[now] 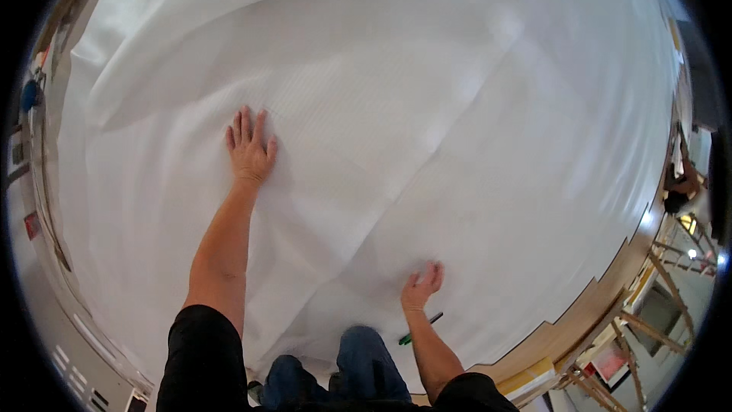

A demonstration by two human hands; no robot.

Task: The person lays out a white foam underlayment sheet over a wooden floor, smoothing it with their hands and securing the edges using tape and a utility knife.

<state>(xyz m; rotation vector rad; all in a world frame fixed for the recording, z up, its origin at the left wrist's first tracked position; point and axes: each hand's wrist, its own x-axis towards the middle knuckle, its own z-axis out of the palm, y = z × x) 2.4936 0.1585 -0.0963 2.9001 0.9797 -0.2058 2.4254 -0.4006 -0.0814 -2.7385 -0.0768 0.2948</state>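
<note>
A wide sheet of thin white material (328, 69) spreads under both my arms. Its surface has soft wrinkles, and a diagonal edge or fold runs across it from far right to near middle. Flat on the sheet, left of centre, lies my left hand (252, 152), fingers spread and nothing in it. Closer to me and to the right, my right hand (423, 286) is over the sheet with loosely bent fingers, slightly blurred; the thumb stands apart and nothing shows between them. Beside my right forearm lies a dark pen with a green end (421, 329), partly behind the arm.
My knees in blue jeans (370, 362) are at the near edge. Wood-coloured planks (564, 332) with a stepped edge border the sheet at lower right. Beyond them stand wooden frames (648, 328) and a yellow-edged stack (530, 378). At the far left, the sheet bunches into folds (114, 69).
</note>
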